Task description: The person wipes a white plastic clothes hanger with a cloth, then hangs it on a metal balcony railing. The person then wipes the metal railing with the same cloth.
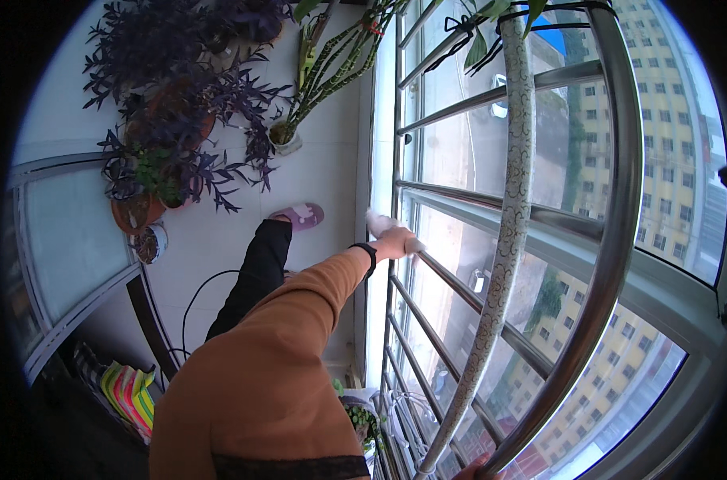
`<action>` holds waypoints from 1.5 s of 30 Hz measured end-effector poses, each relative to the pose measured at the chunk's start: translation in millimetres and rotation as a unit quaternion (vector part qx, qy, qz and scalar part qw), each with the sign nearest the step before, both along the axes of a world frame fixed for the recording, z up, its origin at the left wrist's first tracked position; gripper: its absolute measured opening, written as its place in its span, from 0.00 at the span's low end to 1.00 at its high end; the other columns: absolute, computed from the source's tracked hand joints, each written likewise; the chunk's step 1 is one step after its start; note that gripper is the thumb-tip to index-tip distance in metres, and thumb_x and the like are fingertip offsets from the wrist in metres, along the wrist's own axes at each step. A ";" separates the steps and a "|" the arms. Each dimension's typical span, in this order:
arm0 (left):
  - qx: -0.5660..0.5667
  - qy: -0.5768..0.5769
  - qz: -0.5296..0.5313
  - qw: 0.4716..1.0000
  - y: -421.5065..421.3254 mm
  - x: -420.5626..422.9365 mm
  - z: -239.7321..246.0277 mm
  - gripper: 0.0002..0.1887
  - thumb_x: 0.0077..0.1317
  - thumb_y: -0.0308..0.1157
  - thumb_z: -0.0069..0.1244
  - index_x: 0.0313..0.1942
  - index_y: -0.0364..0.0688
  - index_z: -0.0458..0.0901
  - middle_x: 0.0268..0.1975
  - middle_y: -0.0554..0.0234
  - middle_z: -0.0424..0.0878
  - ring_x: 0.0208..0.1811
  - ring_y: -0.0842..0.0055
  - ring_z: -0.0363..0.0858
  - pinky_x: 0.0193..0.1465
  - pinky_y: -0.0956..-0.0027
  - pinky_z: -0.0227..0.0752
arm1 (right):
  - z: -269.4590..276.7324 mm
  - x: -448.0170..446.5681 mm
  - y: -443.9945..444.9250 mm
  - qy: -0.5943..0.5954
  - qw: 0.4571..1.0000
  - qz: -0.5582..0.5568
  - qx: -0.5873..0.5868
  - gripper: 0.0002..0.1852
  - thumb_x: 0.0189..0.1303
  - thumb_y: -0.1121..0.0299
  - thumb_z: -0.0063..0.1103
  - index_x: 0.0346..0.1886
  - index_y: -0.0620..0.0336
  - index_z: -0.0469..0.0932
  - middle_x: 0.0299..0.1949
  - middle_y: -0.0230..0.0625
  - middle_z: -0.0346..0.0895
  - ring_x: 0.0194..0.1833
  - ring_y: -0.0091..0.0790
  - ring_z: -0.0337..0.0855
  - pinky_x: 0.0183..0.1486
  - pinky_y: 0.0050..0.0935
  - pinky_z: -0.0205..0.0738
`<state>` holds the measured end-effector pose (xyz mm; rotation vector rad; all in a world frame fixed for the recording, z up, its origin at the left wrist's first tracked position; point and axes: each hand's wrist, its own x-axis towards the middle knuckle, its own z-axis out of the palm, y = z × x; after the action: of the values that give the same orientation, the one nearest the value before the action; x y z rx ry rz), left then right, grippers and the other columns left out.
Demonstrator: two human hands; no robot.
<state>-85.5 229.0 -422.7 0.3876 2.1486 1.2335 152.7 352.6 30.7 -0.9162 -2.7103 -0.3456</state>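
My left hand [394, 242], in a brown sleeve with a black wristband, is closed around a pale, fluffy cloth [381, 223] against a metal bar of the window railing [450, 281]. Part of the cloth sticks out on both sides of the fingers. At the bottom edge, part of my right hand [478, 468] shows at the thick, curved stainless-steel handrail [624, 180]; its fingers rest on the rail, mostly cut off by the frame. A patterned, fabric-like covered pole [516, 150] runs between the bars and the handrail.
Potted purple-leaved plants [177, 114] and a pot of tall green stems [285, 137] stand on the tiled floor. A foot in a pink slipper [300, 216] is beside the railing. A black cable [186, 300] loops over the floor. A leafy pot [360, 414] sits low by the bars.
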 end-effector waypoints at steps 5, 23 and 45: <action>0.119 0.028 0.039 0.992 -3.7 3.0 67.5 0.05 0.58 0.33 0.49 0.34 0.49 0.80 0.32 0.58 0.80 0.38 0.61 0.77 0.49 0.60 0.67 | -0.5 1.8 -0.4 0.035 0.999 0.015 0.005 0.19 0.45 0.63 0.67 0.13 0.63 0.68 0.10 0.42 0.64 0.12 0.47 0.64 0.18 0.43 0.59; 0.249 0.291 0.228 0.895 -9.0 -82.3 184.2 0.26 0.47 0.26 0.55 0.48 0.44 0.67 0.48 0.54 0.71 0.50 0.61 0.70 0.51 0.57 0.60 | -5.3 5.7 7.8 -0.007 0.997 0.027 0.074 0.19 0.47 0.63 0.64 0.13 0.60 0.65 0.09 0.38 0.61 0.11 0.45 0.61 0.16 0.42 0.57; 0.418 0.124 0.197 0.878 -15.9 -76.6 179.2 0.16 0.62 0.33 0.47 0.50 0.39 0.72 0.51 0.57 0.71 0.54 0.69 0.71 0.59 0.67 0.63 | -17.4 37.1 32.8 0.011 0.999 -0.011 0.046 0.21 0.46 0.62 0.63 0.10 0.56 0.61 0.07 0.34 0.59 0.08 0.40 0.59 0.14 0.40 0.57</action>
<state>-162.0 213.1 -243.5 0.4869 1.8239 2.4635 189.8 385.4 13.4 -0.9204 -2.6423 -0.4589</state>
